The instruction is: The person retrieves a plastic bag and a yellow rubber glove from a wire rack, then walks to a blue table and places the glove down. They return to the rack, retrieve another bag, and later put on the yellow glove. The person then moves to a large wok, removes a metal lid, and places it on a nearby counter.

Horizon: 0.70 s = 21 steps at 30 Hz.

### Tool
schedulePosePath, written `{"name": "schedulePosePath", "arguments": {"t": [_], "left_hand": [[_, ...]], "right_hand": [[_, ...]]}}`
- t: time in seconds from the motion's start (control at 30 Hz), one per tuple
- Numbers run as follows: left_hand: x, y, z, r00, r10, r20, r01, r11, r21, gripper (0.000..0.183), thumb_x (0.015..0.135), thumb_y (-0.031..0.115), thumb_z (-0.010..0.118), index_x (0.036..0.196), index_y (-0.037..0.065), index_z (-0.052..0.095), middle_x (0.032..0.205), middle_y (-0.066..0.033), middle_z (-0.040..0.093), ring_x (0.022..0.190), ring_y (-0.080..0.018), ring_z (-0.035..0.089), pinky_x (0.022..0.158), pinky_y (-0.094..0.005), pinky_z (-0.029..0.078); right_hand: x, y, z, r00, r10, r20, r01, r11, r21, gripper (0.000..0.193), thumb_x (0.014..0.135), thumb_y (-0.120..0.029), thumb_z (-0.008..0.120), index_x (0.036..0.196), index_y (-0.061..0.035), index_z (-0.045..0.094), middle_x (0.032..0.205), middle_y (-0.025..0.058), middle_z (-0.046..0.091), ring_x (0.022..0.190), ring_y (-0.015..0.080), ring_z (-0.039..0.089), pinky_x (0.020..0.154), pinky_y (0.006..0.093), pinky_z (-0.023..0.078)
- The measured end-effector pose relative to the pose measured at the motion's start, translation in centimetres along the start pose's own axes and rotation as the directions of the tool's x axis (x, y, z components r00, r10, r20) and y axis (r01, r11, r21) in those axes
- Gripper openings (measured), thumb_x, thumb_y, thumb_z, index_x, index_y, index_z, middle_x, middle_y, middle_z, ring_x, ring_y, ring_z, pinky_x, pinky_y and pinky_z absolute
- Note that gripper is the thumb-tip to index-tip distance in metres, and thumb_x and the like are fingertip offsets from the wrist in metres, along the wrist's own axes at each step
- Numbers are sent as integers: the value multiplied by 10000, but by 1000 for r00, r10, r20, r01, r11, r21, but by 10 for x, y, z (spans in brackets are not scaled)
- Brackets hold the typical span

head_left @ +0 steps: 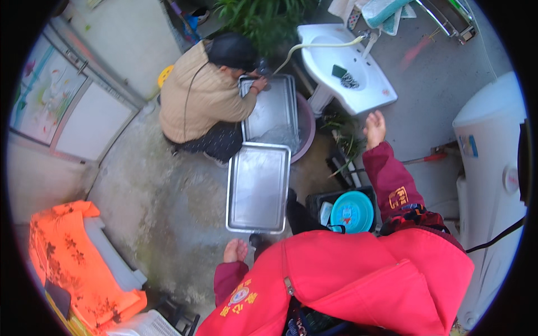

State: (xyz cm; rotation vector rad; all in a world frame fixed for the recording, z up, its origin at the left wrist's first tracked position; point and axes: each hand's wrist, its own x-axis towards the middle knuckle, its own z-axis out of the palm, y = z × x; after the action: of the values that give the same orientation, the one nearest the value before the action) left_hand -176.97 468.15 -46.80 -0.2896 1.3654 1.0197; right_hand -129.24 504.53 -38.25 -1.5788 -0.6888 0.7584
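My right hand (375, 130) is stretched out near the edge of the white washbasin (374, 92); its fingers are out and it holds nothing. My left hand (235, 250) hangs just below the lower metal tray (258, 187), apart from it, with loosely bent fingers and nothing in them. A second metal tray (272, 109) stands tilted over a purple tub (305, 131), and a crouching person in a beige jacket (196, 92) has both hands at its upper end. Clear plastic or water (278, 136) lies at that tray's lower end; I cannot tell which.
A pale hose (302, 46) runs from the basin's tap toward the tub. In the basin lie a green pad and a metal scourer (349, 81). A turquoise bowl (352, 211) sits in a dark crate. At left is an orange cloth (70, 257); at right, a white tank (487, 129).
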Motion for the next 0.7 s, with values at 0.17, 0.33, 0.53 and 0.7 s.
{"name": "schedulePosePath", "arguments": {"t": [0.17,0.33,0.53,0.7], "left_hand": [[-40,4,-93,992,28,-125,-23,999,43,151,862,192,507,996,124,500,897,-28,580,793,-186,589,632,-322,502],[-67,-11,-185,954,54,-293,-47,998,32,183,864,198,495,1024,108,496,945,-60,570,829,-211,581,658,-330,503],[-40,-56,-269,913,-87,-398,102,995,16,259,862,230,503,1071,80,476,985,-73,556,895,-241,560,721,-368,486],[-22,-80,-317,907,-144,-396,184,981,65,316,868,243,489,1123,65,434,1053,-87,522,934,-254,542,753,-377,473]], "right_hand": [[-180,46,-19,860,465,211,-457,885,-87,397,824,-169,585,1193,-124,444,809,-46,516,664,69,465,563,247,404],[-265,65,-38,694,653,305,-632,754,-177,390,793,-155,586,1159,-122,455,1035,14,554,873,158,465,717,337,414],[-314,83,-62,546,725,419,-704,669,-239,389,791,-169,599,1153,-131,463,1088,33,547,992,221,456,823,371,387],[-355,112,-100,470,759,451,-763,606,-225,303,804,-155,560,1097,-151,486,1078,14,551,909,182,457,785,355,397]]}}
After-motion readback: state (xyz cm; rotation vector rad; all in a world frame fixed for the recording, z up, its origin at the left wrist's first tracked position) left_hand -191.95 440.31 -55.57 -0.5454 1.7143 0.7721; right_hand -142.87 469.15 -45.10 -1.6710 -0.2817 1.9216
